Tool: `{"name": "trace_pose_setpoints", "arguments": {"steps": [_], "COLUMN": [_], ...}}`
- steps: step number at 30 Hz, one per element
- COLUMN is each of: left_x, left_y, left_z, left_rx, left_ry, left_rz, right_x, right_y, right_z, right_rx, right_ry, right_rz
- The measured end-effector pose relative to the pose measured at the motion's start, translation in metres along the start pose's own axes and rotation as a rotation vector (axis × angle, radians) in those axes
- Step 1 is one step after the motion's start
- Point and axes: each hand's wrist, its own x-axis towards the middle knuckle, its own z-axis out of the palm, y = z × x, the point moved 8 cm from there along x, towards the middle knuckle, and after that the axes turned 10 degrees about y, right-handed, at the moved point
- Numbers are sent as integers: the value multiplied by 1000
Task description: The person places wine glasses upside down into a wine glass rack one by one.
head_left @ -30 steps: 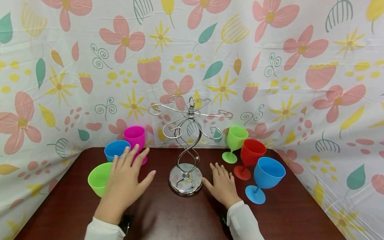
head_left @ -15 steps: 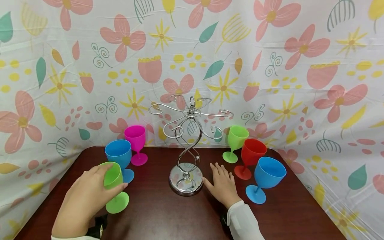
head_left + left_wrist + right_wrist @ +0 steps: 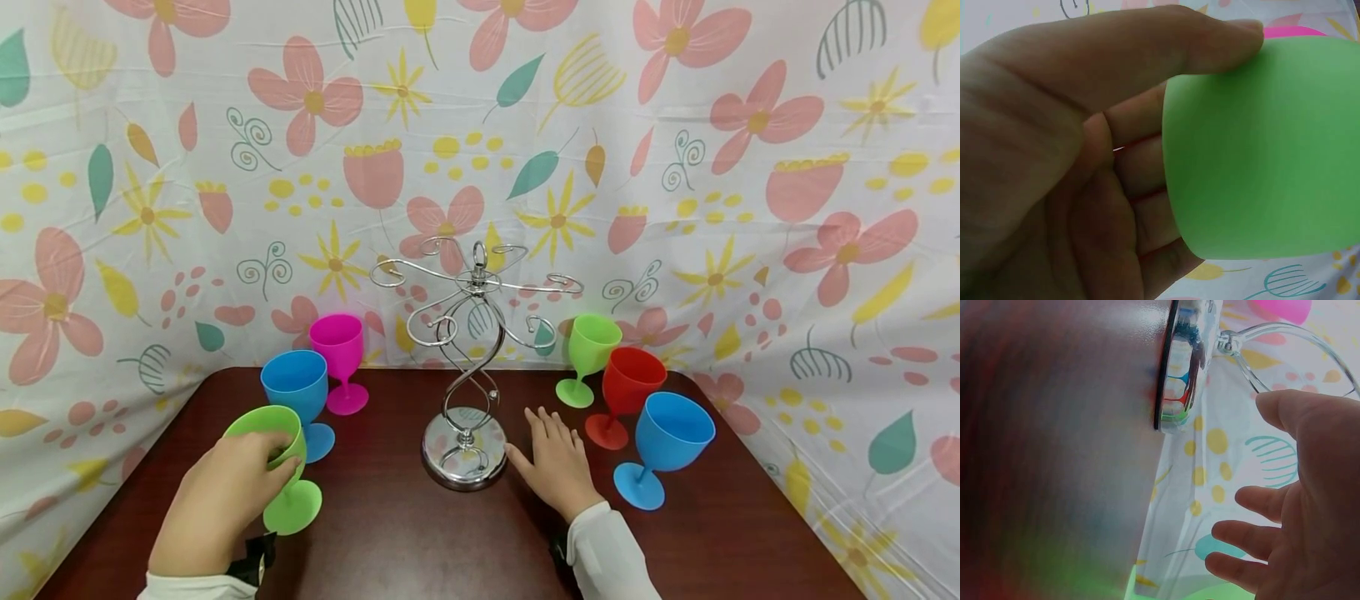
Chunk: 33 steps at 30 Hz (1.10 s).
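Note:
At the left front of the table, my left hand [image 3: 221,492] grips the bowl of a light green plastic goblet [image 3: 296,510]. In the left wrist view its thumb lies across the near side of the green bowl [image 3: 1266,156], and the other fingers go behind it. The goblet stands upright, its foot on the table. My right hand [image 3: 557,465] is palm down with fingers spread, just right of the round base of a chrome swirl-armed stand [image 3: 465,454]. It holds nothing; the right wrist view shows its fingers [image 3: 1247,540] apart from the stand base [image 3: 1182,381].
Behind the held goblet stand a blue goblet [image 3: 296,387] and a magenta goblet [image 3: 337,342]. To the right are a green goblet [image 3: 592,346], a red goblet [image 3: 633,383] and a blue goblet [image 3: 671,433]. A flowered cloth [image 3: 465,108] hangs behind the dark wooden table [image 3: 420,550].
My left hand has come down and to the left from above the goblets, and its fingers have closed on the front green goblet. My right hand has stayed where it was.

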Motion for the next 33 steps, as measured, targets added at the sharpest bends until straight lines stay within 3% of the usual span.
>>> {"name": "trace_pose_setpoints", "arguments": {"steps": [9, 16, 23, 27, 33], "left_x": [0, 0, -6, -7, -8], "left_y": [-3, -6, 5, 13, 22], "left_z": [-3, -4, -10, -13, -15], "left_rx": [22, 56, 6, -44, -199], "left_ry": [4, -34, -6, 50, 111], "left_rz": [-11, -15, 40, 95, 208], "right_x": [-1, 0, 2, 4, 1], "right_y": [-1, 0, 0, -4, -16], "right_z": [-1, -2, -6, -15, -41], "right_rx": [1, -1, 9, 37, 141], "right_ry": [8, 19, 72, 167, 465], "right_rz": [-2, -9, -25, -64, -213]}}
